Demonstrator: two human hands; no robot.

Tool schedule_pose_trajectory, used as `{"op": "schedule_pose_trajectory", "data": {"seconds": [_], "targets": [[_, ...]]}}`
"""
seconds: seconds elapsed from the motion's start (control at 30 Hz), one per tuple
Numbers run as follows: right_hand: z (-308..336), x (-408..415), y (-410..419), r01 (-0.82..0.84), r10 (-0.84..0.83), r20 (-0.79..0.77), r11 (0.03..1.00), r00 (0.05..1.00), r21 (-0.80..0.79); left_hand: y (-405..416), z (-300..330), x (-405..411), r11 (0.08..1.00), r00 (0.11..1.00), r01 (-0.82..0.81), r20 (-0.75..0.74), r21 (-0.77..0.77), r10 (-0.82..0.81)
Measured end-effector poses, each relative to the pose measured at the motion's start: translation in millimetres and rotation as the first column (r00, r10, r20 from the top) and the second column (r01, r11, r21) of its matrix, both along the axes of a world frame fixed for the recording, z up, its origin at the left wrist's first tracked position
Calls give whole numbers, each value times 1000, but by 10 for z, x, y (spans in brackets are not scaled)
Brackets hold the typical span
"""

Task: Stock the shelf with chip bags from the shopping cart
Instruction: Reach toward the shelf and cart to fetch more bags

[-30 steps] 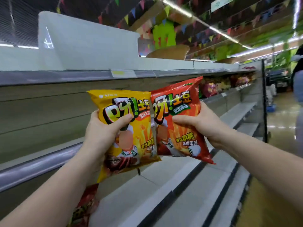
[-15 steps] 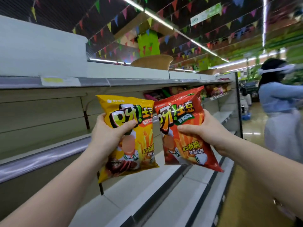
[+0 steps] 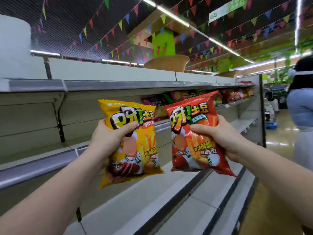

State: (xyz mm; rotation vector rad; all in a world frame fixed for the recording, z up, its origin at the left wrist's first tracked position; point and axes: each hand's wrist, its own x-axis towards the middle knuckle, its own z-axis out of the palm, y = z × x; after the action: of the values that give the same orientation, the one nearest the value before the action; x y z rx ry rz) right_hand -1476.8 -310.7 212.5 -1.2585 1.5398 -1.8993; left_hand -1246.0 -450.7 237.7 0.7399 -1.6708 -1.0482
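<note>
My left hand [image 3: 108, 139] grips a yellow chip bag [image 3: 142, 150] by its left edge, thumb across the front. My right hand [image 3: 218, 138] grips a red chip bag [image 3: 191, 150] by its right edge. Both bags are held upright, side by side with a small gap between them, in the air in front of the grey store shelf [image 3: 39, 165]. The shelf boards near me are bare. The shopping cart is out of view.
Further down the same shelf level stand several stocked snack bags [image 3: 171, 99]. A lower shelf board [image 3: 152, 200] runs along below the bags. A person [image 3: 301, 106] stands in the aisle at the right. A woven basket [image 3: 166, 63] sits on top of the shelving.
The view has swung right along the aisle, and the shelf slid left in view. The two bags, touching before, now show a small gap. The person at the right has turned away.
</note>
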Motion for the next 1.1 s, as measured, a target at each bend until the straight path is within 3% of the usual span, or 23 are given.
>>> {"op": "schedule_pose_trajectory", "data": {"seconds": [0.5,0.8,0.93,1.1], "targets": [[339,-1378,-1831,-154,132,262,986,956,66,-1358,357,-1230,987,997,49,45,151,-56],[575,-2120,-2948,-309,266,287,944,920,117,-1883,445,-1778,968,992,83,71,237,-102],[721,-2470,-3465,-385,330,293,910,898,155,-2146,419,-1957,991,990,74,112,114,-87],[787,-2802,-4074,-473,420,268,863,867,178,-2182,515,-2489,949,1000,3,6,314,-5]]}}
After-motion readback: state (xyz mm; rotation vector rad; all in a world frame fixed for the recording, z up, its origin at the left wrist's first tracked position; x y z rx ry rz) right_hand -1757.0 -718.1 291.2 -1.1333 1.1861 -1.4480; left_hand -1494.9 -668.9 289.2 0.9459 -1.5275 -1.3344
